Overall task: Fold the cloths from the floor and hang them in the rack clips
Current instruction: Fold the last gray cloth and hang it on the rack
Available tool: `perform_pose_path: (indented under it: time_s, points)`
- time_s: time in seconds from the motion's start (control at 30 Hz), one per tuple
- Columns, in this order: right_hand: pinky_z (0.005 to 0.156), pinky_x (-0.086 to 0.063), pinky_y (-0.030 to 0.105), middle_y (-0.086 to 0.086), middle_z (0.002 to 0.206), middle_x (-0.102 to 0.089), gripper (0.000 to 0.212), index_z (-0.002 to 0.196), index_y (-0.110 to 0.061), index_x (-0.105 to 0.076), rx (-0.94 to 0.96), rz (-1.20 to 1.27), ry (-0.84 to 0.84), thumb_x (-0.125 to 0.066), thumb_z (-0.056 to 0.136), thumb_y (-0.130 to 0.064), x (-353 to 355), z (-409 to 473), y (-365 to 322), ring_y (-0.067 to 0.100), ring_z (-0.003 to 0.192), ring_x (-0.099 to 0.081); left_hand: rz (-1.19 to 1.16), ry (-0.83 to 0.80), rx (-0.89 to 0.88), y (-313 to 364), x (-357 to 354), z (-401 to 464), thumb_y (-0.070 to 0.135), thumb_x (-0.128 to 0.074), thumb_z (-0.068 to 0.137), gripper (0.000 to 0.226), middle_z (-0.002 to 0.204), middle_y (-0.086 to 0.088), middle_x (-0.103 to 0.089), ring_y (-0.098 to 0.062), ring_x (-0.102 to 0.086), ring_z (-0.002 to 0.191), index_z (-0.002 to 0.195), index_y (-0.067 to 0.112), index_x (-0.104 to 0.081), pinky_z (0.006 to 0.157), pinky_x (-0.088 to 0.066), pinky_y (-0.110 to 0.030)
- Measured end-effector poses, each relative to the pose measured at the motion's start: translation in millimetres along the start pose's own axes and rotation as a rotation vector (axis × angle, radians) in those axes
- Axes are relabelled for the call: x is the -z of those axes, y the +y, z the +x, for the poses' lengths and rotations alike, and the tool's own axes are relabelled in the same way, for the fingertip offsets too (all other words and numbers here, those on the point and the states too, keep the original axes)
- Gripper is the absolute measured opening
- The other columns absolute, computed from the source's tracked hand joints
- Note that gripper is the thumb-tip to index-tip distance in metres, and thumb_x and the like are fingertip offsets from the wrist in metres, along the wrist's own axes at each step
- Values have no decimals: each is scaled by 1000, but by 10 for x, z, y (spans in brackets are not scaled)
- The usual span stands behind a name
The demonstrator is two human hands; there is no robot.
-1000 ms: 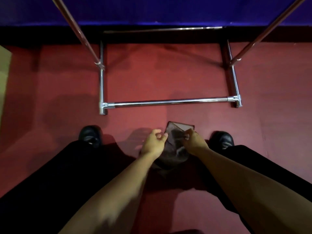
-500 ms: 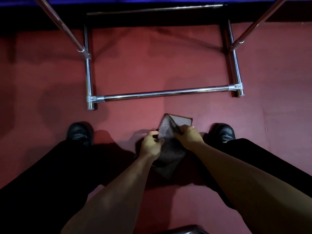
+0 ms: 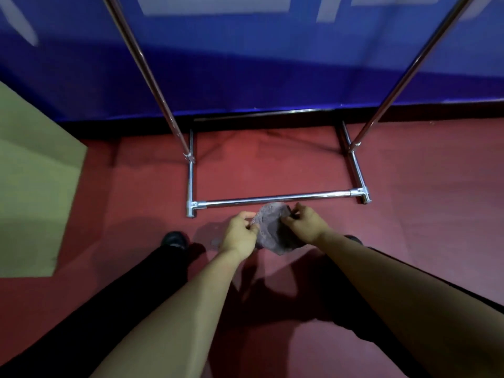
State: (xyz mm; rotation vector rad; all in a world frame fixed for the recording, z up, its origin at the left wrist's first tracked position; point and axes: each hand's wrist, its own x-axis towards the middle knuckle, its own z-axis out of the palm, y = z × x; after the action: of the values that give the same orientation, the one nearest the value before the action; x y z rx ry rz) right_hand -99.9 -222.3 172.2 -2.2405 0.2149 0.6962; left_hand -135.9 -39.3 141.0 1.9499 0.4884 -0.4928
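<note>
Head view, both hands' fingers pinching cloth (image 3: 274, 230), arms outstretched

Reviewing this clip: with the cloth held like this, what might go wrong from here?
The dark cloth looks bunched rather than flat between the left hand and right hand, so the fold may turn out uneven. Both grips seem to be fingertip pinches at its edges; it might slip to the red floor. No rack clips are in view.

Indoor hall or studio, red carpet floor (image 3: 409, 227), blue banner wall (image 3: 259, 72)
</note>
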Motion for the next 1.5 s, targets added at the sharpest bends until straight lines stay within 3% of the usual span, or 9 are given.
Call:
perform_pose_path:
  time_s: [0.13,0.27,0.4,0.63,0.97,1.1,1.2,1.4,1.5]
  points:
    - [51,-46,34,8,65,-52,9,81,-6,-49,146,212,-13,-57,85,-3,269,-462,-472,19,56,-51,15,66,-135,443,475,-377,15,-60,98,17,93,5,-73,-15,-66,81,108,27,-66,74,-51,-26]
    - [71,-53,16,0,89,-63,43,115,-14,-38,245,461,-30,-72,89,-15,455,-869,-850,6,75,-61,74,133,-288,809,875,-715,18,-63,95,20,104,4,-74,-15,-69,96,110,30,-70,92,-55,-35]
    - [99,-54,37,4,125,-67,81,147,-39,-30,357,581,-136,-80,82,-35,608,-1079,-1081,16,113,-68,171,178,-428,1047,1167,-1034,26,-66,93,20,107,20,-72,-2,-66,103,108,38,-70,91,-50,-25]
    - [93,-53,29,-6,103,-78,13,101,-20,-79,517,484,67,-74,89,-19,769,-1243,-1102,2,98,-69,15,101,-523,1076,1289,-1201,16,-73,91,25,94,24,-72,13,-63,81,99,39,-70,82,-46,-9]
    - [100,-53,38,9,133,-65,64,143,-21,-51,446,953,-349,-60,88,12,797,-1312,-1255,27,114,-63,-241,100,-377,1068,1185,-1009,13,-70,93,23,109,0,-75,-13,-69,102,116,16,-71,88,-51,-18]
    - [93,-56,30,8,147,-53,71,147,-25,-46,540,911,-440,-62,86,7,832,-1363,-1359,19,111,-64,-437,-11,-17,1051,974,-979,64,-62,88,60,135,-2,-62,-18,-56,125,134,25,-58,105,-42,-35]
    - [81,-58,26,10,141,-57,70,150,-23,-41,552,964,-507,-52,91,12,866,-1416,-1424,19,101,-68,-607,-195,264,1056,864,-997,87,-44,80,82,115,-7,-74,-29,-67,111,126,22,-63,101,-46,-43]
    - [104,-44,38,15,151,-47,70,150,-29,-42,566,1114,-610,-56,87,0,918,-1443,-1443,26,109,-65,-989,-498,385,1144,688,-1088,81,-50,82,85,113,-20,-71,-33,-70,93,120,7,-67,76,-61,-44]
    - [113,-29,45,12,156,-40,79,152,-25,-37,594,1187,-685,-69,83,-6,926,-1461,-1431,33,130,-52,-973,-582,377,1123,621,-1134,84,-52,79,86,117,-20,-69,-35,-67,100,118,9,-67,92,-55,-51]
